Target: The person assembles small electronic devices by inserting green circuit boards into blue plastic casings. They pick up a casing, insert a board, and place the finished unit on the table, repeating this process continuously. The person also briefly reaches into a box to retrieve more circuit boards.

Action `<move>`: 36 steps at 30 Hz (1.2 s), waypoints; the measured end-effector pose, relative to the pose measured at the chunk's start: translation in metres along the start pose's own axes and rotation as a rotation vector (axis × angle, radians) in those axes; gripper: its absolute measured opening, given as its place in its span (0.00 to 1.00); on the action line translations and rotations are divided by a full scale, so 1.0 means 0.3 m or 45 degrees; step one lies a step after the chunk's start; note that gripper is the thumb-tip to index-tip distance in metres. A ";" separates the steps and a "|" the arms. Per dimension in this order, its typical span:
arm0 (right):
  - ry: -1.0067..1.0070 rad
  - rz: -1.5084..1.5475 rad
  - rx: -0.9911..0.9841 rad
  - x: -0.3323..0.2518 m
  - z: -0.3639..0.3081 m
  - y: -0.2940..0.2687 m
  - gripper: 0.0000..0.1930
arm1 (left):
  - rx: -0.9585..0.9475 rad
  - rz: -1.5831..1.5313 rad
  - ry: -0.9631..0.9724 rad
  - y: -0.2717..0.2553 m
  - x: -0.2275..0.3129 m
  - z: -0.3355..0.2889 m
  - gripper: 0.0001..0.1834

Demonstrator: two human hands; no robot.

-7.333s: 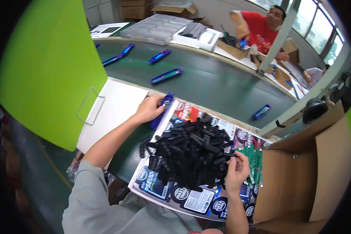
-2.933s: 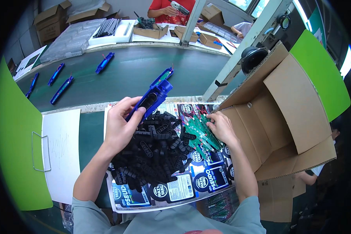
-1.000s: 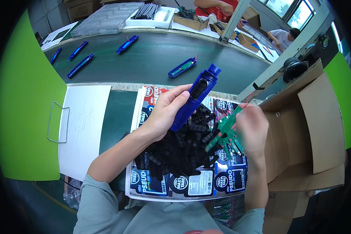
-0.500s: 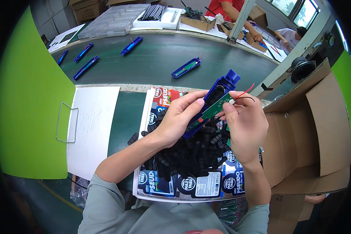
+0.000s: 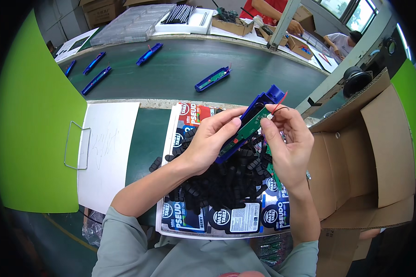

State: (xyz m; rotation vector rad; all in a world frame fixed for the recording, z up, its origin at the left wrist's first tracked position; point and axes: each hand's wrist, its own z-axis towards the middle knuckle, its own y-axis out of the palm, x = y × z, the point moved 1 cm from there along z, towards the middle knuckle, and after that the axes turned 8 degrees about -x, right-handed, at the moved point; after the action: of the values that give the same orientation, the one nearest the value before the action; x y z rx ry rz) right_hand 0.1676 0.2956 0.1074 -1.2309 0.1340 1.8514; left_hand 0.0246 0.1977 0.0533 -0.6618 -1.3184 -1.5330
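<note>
My left hand [image 5: 211, 139] is closed around a long blue plastic housing [image 5: 274, 94], held tilted with its collared end up and to the right. A narrow green circuit board [image 5: 250, 129] lies along the housing's open side. My right hand [image 5: 289, 145] pinches the board's upper end, beside a small white connector with a red and a black wire [image 5: 284, 100]. Whether the board is fully seated in the housing I cannot tell. Below both hands spreads a heap of small black ribbed parts [image 5: 217, 184], with more green boards [image 5: 273, 174] partly hidden at its right side.
Several blue housings [image 5: 212, 79] lie on the green conveyor belt [image 5: 171, 78] beyond. An open cardboard box [image 5: 351, 171] stands at right, a green panel [image 5: 41, 138] and white sheet [image 5: 107, 147] at left. Across the belt, a person in a red top [image 5: 275, 5] works among small boxes.
The blue housings on the belt have shifted left. My right hand has moved slightly left with the board's end, while my left hand keeps its hold. The person opposite has moved an arm.
</note>
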 end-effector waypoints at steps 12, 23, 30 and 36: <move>-0.047 -0.289 0.312 0.055 -0.008 0.050 0.33 | -0.017 0.143 0.001 0.016 -0.029 -0.011 0.22; 0.226 0.155 0.192 0.083 0.002 0.053 0.13 | 0.041 0.371 0.087 0.027 -0.041 -0.012 0.21; 0.197 0.182 0.069 0.134 -0.009 0.030 0.21 | 0.049 0.427 0.050 0.010 -0.026 -0.006 0.21; 0.273 -0.201 -0.017 0.240 -0.124 -0.068 0.17 | 0.208 0.352 0.107 -0.036 0.067 0.012 0.22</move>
State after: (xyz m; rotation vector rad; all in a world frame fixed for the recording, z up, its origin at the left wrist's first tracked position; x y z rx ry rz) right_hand 0.1993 0.3322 0.0394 -1.4065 0.1376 1.5854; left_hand 0.0065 0.1941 0.0672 -0.6396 -1.2184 -1.2041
